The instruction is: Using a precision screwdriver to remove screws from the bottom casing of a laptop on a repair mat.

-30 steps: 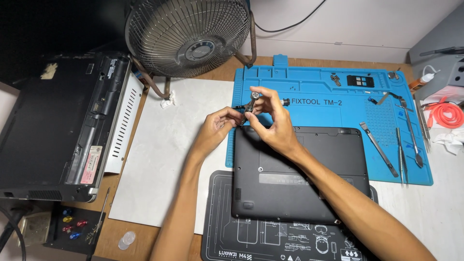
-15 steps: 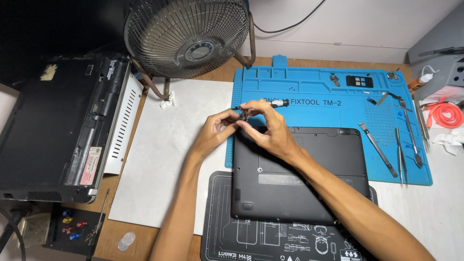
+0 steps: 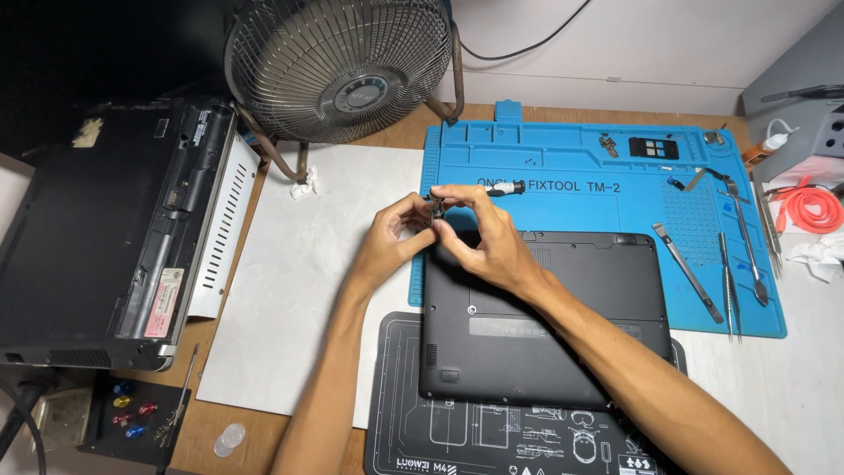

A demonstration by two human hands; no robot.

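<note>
Both hands meet over the back left corner of a black laptop [image 3: 563,325] that lies bottom up. My right hand [image 3: 483,237] holds a small black and silver screwdriver [image 3: 505,188] level, its handle pointing right. My left hand [image 3: 387,237] pinches the screwdriver's tip end with thumb and forefinger. Whether a bit or a screw sits between the fingers is hidden.
The laptop rests partly on a blue work mat [image 3: 563,158] and a black mat [image 3: 396,422]. Metal pry tools and tweezers [image 3: 730,264] lie on the blue mat's right. A second opened laptop [image 3: 97,229] sits at the left, a fan [image 3: 338,66] behind, a white sheet [image 3: 299,290] under my left arm.
The screwdriver has dropped from a raised tilt to lying level between my hands. Both hands have shifted slightly left and toward the laptop's corner.
</note>
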